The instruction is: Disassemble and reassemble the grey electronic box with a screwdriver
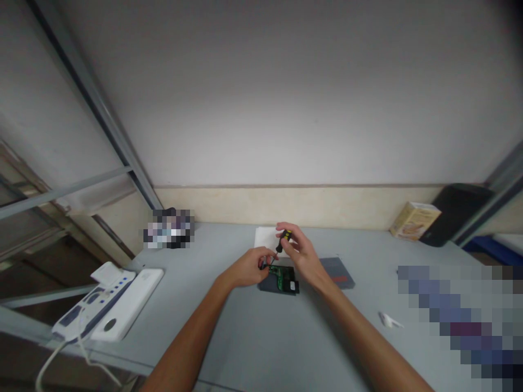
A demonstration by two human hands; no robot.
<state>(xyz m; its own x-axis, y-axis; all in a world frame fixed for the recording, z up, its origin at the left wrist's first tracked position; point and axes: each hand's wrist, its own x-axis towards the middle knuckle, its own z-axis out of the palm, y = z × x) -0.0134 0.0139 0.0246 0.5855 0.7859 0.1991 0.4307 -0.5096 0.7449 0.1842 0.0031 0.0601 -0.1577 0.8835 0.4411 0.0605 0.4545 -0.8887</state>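
Note:
My right hand [302, 253] grips a screwdriver [280, 246] by its black and yellow handle, and the shaft slants down to the left. Under its tip lies a flat dark device [272, 286] with a green circuit board [284, 277] exposed. My left hand [249, 267] is at the device's left edge, fingers curled together close to the screwdriver tip. Something small and dark shows by those fingers, too small to name. A dark grey flat panel [333, 271] with a reddish mark lies just right of the device, partly behind my right wrist.
White paper [263, 238] lies behind the device. On the left are a power strip [98, 299] with cables and a long white box-like object [131, 305]. A small white item [390, 320] lies on the right; a yellow box [414, 220] leans by a black object [455, 212].

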